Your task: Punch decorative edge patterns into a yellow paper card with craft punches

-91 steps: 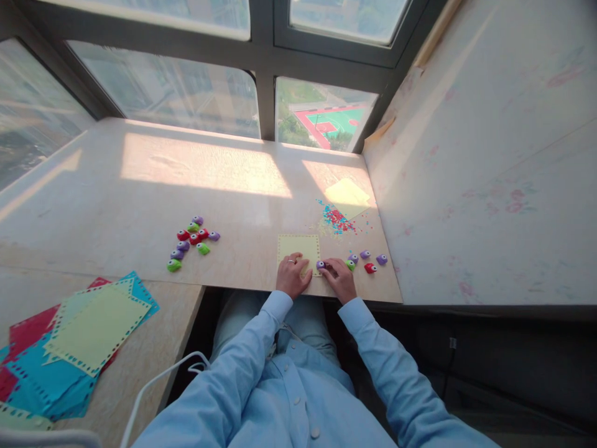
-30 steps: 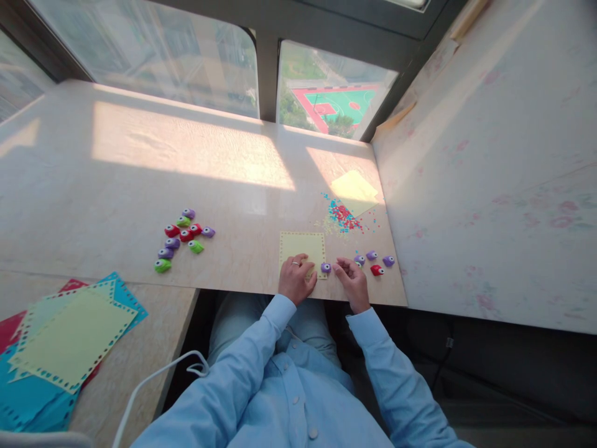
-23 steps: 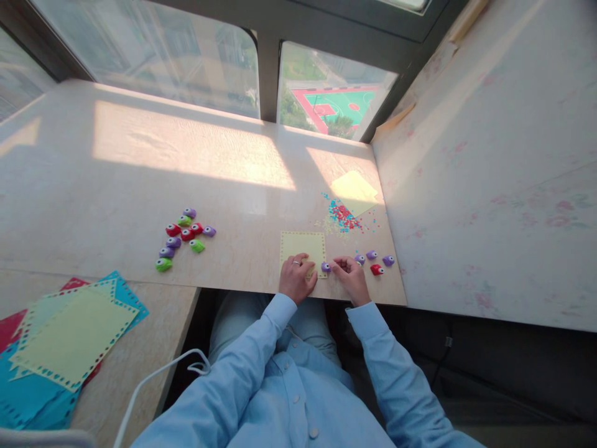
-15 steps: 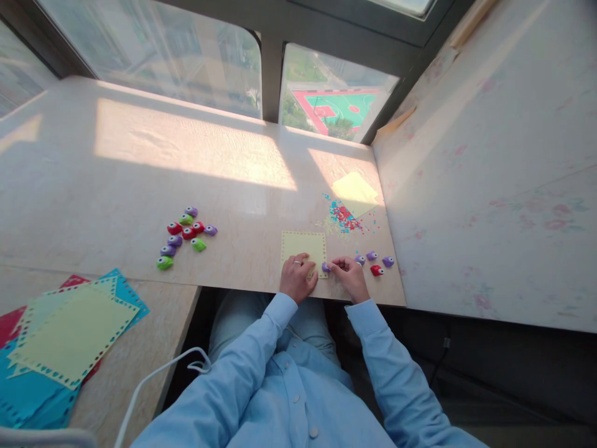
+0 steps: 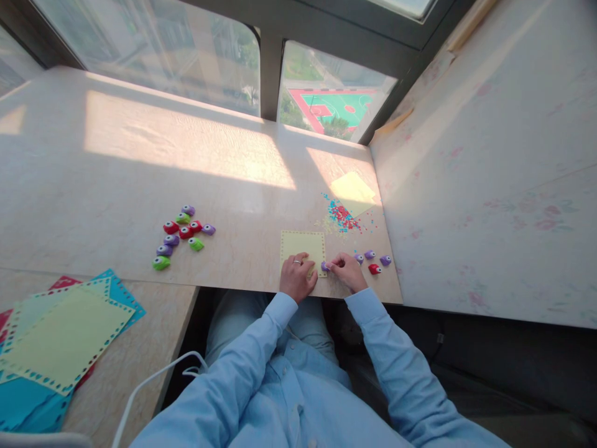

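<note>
1. A plain light blue shirt (image 5: 275,404) fills the lower middle of the frame, its cloth softly creased.
2. Small, pale, round buttons (image 5: 298,409) are spaced down the front placket towards the bottom edge.
3. The long left sleeve (image 5: 224,392), left of centre at the bottom, and the right sleeve (image 5: 405,367), at lower right, have wrinkled folds and smoother cuffs (image 5: 281,308) of matching blue.
4. A thin, light-coloured ring (image 5: 297,262) circles a finger of the left hand (image 5: 297,277), near mid-frame.
5. Pale greyish-blue trousers (image 5: 236,326) show below centre.
</note>
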`<state>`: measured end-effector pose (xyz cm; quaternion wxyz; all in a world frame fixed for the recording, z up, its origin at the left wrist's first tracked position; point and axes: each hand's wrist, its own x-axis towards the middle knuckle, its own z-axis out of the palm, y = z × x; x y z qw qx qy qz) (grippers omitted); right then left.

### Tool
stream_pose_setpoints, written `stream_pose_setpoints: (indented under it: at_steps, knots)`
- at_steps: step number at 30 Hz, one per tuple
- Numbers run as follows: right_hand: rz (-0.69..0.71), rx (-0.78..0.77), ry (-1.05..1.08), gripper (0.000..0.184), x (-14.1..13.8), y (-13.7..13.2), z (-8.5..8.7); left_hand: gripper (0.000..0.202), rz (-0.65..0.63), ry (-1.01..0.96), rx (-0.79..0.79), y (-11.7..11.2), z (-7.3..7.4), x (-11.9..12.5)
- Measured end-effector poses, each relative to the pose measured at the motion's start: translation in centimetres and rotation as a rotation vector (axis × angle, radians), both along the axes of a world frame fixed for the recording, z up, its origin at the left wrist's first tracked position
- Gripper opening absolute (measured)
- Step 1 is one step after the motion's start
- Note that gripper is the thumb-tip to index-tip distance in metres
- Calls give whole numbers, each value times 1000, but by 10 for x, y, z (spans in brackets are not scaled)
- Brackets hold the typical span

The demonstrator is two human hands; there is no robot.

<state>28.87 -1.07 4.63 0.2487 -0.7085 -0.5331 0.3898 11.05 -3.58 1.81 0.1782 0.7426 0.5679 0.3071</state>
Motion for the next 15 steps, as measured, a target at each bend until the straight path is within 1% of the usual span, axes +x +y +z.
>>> stream_pose_setpoints:
  at_steps: [2, 4, 9, 12, 15]
  knots:
    - [54, -10, -87, 16, -1, 4, 0, 12, -2, 1, -2, 0, 0, 0]
    - [95, -20, -170, 15, -2, 9, 0, 12, -2, 0, -4, 0, 0, 0]
    - [108, -88, -367, 17, -7, 18, 0, 13, 0, -1, -8, 1, -1, 1]
    - [104, -130, -394, 17, -9, 21, 0, 14, -7, -1, -20, 1, 0, 1]
    - [88, -125, -396, 18, -10, 22, 0, 13, -9, 2, -27, 1, 0, 1]
